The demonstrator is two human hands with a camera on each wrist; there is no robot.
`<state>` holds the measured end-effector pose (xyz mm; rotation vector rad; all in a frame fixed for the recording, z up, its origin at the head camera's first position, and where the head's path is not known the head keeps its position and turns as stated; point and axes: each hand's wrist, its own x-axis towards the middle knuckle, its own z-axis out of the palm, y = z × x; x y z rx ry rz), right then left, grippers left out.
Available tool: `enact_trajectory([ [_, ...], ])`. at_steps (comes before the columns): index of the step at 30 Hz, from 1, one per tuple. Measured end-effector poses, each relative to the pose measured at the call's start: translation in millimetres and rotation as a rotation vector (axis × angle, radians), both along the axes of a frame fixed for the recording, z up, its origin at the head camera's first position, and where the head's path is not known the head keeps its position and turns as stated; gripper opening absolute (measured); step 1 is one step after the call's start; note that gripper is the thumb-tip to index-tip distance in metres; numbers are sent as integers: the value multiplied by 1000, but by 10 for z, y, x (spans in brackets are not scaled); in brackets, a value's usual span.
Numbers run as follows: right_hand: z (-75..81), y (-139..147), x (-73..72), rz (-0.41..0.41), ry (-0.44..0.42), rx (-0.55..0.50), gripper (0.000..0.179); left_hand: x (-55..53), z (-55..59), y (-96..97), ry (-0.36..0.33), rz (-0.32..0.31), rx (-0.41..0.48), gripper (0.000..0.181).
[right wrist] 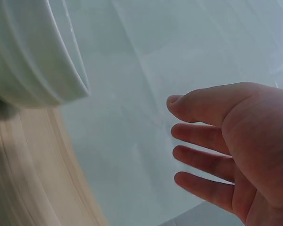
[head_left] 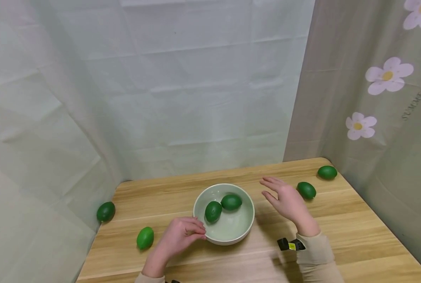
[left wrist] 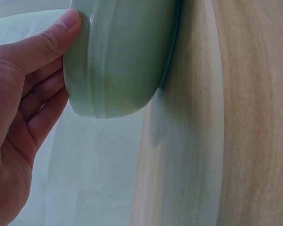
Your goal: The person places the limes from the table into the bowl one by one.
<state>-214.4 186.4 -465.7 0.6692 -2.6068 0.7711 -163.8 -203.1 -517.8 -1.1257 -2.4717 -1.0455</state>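
Note:
A pale green bowl (head_left: pixel 240 230) stands on the table with two dark green limes inside, one lime (head_left: pixel 213 211) at its left and another lime (head_left: pixel 231 202) behind it to the right. My left hand (head_left: pixel 183 234) pinches the bowl's near-left rim; in the left wrist view its thumb (left wrist: pixel 52 40) lies against the outer wall and the other fingers are partly hidden. To the right of the bowl, my right hand (head_left: pixel 284 199) hovers with fingers spread and nothing in it. The right wrist view shows that hand's palm (right wrist: pixel 262 136) apart from the bowl.
On the left of the wooden table (head_left: pixel 118 251) are a bright green lime (head_left: pixel 145 238) and, at the edge, a dark lime (head_left: pixel 106 212). Two more limes, one (head_left: pixel 306 190) beside my right hand and one (head_left: pixel 327 172) at the far right corner. Curtains (head_left: pixel 196 98) surround the table.

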Motion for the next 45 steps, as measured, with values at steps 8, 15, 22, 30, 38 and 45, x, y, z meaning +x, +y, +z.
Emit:
enact_trajectory([
  [8, -50, 194, 69, -61, -40, 36, 37, 5, -4, -1, -17, -11, 7, 13],
  [15, -52, 351, 84, -84, -27, 45, 37, -12, -10, -5, -16, -11, 12, 13],
  [22, -90, 459, 110, -82, -18, 69, 36, -20, -18, -3, -3, -8, 9, 14],
  [30, -143, 577, 138, -84, -23, 95, 36, -12, -18, -2, 6, -2, 10, 14],
  [38, -169, 694, 177, -100, -21, 110, 36, -20, -9, -2, -2, -11, 20, 13],
  [45, -207, 819, 236, -114, -14, 110, 35, -9, -32, -9, -3, -10, 30, 13],
])
